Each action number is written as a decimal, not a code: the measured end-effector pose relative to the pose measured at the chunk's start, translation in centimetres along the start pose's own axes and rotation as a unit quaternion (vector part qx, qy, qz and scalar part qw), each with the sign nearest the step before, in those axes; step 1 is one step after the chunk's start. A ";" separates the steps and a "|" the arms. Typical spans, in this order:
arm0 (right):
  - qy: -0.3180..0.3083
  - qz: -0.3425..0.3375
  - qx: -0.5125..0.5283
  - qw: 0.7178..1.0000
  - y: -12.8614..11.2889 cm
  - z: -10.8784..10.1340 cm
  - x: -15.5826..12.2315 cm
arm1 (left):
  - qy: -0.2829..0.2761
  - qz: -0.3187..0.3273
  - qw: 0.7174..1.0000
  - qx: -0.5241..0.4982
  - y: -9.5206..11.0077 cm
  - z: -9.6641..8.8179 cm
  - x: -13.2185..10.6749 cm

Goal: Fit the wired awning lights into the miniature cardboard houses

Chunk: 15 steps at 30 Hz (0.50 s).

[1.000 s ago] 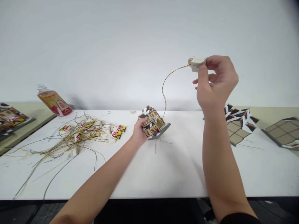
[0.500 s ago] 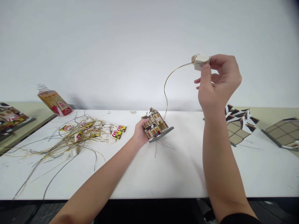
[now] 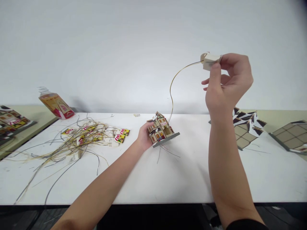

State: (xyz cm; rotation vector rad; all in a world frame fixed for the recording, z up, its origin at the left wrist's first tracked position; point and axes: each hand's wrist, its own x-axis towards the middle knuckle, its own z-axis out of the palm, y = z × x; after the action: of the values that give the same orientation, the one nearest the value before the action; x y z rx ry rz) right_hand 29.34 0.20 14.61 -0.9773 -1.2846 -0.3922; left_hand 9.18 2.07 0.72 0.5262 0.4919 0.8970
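My left hand (image 3: 145,138) is wrapped round the left side of a miniature house (image 3: 159,129), tilted on its grey base above the white table. Thin wire ends hang out beneath that base. Raised at the upper right, my right hand (image 3: 229,81) pinches a small cream box-shaped piece (image 3: 211,61) between thumb and fingertips. A black-and-yellow wire (image 3: 170,88) curves from this piece down into the open corner of the house. The face of the piece turned away from me is hidden.
On the left lies a tangle of wires (image 3: 81,140) with small striped-awning pieces (image 3: 122,135). A bottle (image 3: 56,102) stands tilted-looking behind it. More miniature houses (image 3: 247,129) sit at the right, and another house (image 3: 13,121) at the far left. A white wall (image 3: 144,54) rises behind the table (image 3: 168,182).
My right hand has moved slightly right and up with the cream piece, drawing the wire along. The house in my left hand has shifted a little to the right.
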 end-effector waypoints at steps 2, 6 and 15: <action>0.008 -0.014 0.012 1.000 0.1 0.0 0.1 | 0.008 -0.003 1.000 0.001 0.1 0.0 0.0; 0.027 -0.021 0.032 0.999 0.1 -0.1 0.3 | 0.062 -0.008 0.998 0.006 0.2 0.2 -0.2; 0.018 -0.020 -0.008 1.000 0.6 -0.6 0.3 | 0.070 -0.033 0.997 0.012 0.3 0.6 -0.5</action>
State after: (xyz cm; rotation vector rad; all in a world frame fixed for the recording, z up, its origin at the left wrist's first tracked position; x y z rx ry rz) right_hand 30.20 0.17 14.69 -0.9546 -1.2727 -0.4490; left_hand 9.06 1.72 1.44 0.4690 0.6440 0.8691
